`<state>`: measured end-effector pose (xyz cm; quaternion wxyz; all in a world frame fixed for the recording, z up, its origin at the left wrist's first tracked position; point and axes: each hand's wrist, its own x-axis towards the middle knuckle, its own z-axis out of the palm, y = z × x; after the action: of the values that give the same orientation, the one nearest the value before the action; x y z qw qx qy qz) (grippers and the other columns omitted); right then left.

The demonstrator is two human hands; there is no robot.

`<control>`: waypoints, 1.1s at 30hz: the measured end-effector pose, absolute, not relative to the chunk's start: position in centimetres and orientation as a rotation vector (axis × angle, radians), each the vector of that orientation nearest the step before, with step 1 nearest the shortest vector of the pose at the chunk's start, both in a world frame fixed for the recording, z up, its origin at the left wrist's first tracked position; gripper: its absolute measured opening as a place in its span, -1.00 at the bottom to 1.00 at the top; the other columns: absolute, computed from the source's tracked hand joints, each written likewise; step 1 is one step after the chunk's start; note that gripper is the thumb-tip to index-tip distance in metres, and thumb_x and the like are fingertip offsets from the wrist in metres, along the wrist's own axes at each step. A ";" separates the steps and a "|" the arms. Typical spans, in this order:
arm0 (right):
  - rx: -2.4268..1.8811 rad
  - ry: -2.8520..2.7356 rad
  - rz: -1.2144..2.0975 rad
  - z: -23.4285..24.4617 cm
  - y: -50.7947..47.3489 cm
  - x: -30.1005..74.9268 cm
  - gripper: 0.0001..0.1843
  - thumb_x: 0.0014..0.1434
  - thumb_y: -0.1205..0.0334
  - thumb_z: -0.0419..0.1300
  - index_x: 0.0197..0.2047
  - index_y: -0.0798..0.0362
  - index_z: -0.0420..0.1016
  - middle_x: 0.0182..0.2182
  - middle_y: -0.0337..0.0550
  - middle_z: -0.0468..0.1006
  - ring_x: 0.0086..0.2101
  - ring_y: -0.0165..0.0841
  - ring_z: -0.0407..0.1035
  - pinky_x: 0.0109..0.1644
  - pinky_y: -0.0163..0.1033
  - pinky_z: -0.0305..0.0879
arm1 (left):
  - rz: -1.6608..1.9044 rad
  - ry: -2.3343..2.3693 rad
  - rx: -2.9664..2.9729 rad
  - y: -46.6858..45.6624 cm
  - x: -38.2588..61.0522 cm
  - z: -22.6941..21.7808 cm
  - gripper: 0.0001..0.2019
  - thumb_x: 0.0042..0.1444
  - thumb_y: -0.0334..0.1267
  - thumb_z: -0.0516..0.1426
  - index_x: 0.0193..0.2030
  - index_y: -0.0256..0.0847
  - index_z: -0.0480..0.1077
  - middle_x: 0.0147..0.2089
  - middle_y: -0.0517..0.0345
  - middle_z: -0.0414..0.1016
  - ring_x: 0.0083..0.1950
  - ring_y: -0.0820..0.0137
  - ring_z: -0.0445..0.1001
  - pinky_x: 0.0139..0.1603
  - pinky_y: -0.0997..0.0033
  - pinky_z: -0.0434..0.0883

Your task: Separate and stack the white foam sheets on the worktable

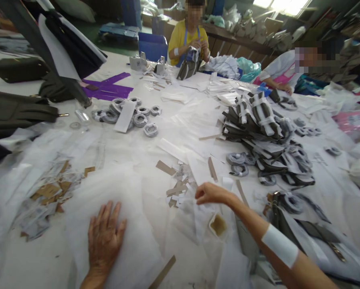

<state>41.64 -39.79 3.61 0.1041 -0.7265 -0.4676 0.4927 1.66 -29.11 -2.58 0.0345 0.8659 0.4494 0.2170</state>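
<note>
My left hand (104,237) lies flat with fingers spread on thin white tissue sheets (128,200) at the near edge of the table. My right hand (210,194) reaches forward with fingers curled, its fingertips at a heap of small grey and white paper tabs (177,187); what they pinch is too small to tell. A white band (280,245) wraps my right forearm. Beside that arm sits a small dish of brown glue (218,224).
A pile of dark straps wrapped in white paper (258,120) lies at centre right. Coiled grey rolls (138,116) and purple strips (108,90) lie at the far left, dark bags (14,112) at the left edge. Two people work across the table.
</note>
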 end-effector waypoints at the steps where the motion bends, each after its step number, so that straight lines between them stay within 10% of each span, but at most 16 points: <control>1: -2.181 -1.419 1.439 2.8 -41.6 39.4 -0.59 -0.19 0.24 0.44 -0.18 0.05 0.66 -0.26 -0.08 0.65 -0.23 -0.14 0.52 -0.08 -0.10 0.44 | 0.667 1.380 2.663 -29.1 1.6 -2.6 -0.40 0.37 -0.20 -0.03 0.49 0.04 -0.16 0.47 -0.08 0.07 0.49 0.08 0.01 0.46 -0.19 -0.02; 5: -2.456 -1.701 1.102 -1.0 -46.6 31.6 0.08 -0.33 0.27 0.54 0.31 -0.03 0.31 0.34 0.16 0.19 0.27 0.18 0.10 0.26 0.20 0.18 | 0.681 1.380 2.665 -29.1 1.5 -2.6 -0.40 0.37 -0.21 -0.04 0.49 0.02 -0.15 0.46 -0.10 0.08 0.49 0.08 0.02 0.46 -0.19 -0.02; 10: -2.367 -1.552 0.955 -1.7 -46.0 32.0 -0.69 0.11 0.48 0.14 -0.13 0.05 0.59 0.00 0.03 0.55 0.06 -0.08 0.36 0.17 0.02 0.28 | 0.687 1.378 2.662 -29.1 1.5 -2.8 -0.40 0.37 -0.20 -0.04 0.49 0.01 -0.14 0.46 -0.09 0.08 0.49 0.08 0.02 0.46 -0.18 -0.03; 21: -2.644 -0.701 1.444 2.0 -56.1 37.1 -0.76 0.11 0.11 0.22 -0.46 0.11 0.51 -0.63 -0.12 0.53 -0.58 -0.28 0.47 -0.47 -0.25 0.41 | 0.635 1.385 2.595 -29.4 1.9 -2.1 -0.42 0.36 -0.14 0.01 0.47 -0.07 -0.04 0.46 -0.13 0.08 0.49 0.05 0.01 0.46 -0.19 -0.07; 28: -3.077 -0.403 1.063 -0.9 -63.4 27.7 -0.22 0.10 0.04 0.27 0.28 0.28 0.20 0.13 0.45 0.39 0.12 0.14 0.37 0.17 0.14 0.30 | 0.641 1.338 2.571 -29.3 1.8 -1.9 -0.41 0.36 -0.14 0.00 0.47 -0.08 -0.05 0.48 -0.13 0.05 0.50 0.04 -0.02 0.46 -0.20 -0.09; 33: -3.052 -0.385 0.899 -1.6 -63.7 26.6 -0.63 0.20 0.14 0.13 0.07 0.04 0.40 0.00 0.08 0.54 0.00 -0.06 0.48 0.07 -0.04 0.40 | 0.665 1.285 2.573 -29.3 1.6 -2.1 -0.42 0.36 -0.18 0.00 0.47 -0.11 -0.04 0.47 -0.16 0.05 0.50 0.04 -0.03 0.47 -0.22 -0.10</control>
<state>26.61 -63.66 -1.64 -0.0318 -0.9518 -0.1200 0.2803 1.56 -29.26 -2.08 0.0948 0.8677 0.4334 0.2243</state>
